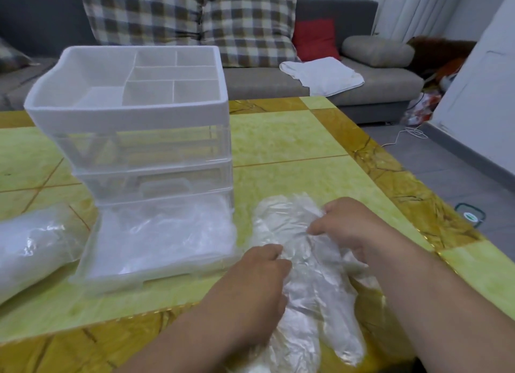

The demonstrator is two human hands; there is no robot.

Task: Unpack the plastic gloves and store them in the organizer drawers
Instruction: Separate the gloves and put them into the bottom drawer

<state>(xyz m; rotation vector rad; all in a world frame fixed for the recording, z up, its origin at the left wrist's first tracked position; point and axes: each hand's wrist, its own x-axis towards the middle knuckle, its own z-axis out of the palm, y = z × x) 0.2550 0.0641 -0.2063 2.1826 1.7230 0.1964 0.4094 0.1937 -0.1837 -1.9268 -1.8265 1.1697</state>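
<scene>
A clear plastic organizer (145, 116) stands on the table with a divided tray on top. Its bottom drawer (156, 258) is pulled out and holds crumpled clear plastic gloves. To the right of the drawer lies a bunch of thin plastic gloves (312, 297), fingers pointing toward me. My left hand (262, 272) grips the bunch at its left side. My right hand (348, 222) pinches the gloves' film near the top. A clear pack of gloves (33, 244) lies at the far left.
The yellow-green table (292, 138) has a gold border, and its right edge runs diagonally near my right arm. Behind it is a grey sofa (278, 80) with checked cushions and a white cloth. A small container (471, 215) sits on the floor at right.
</scene>
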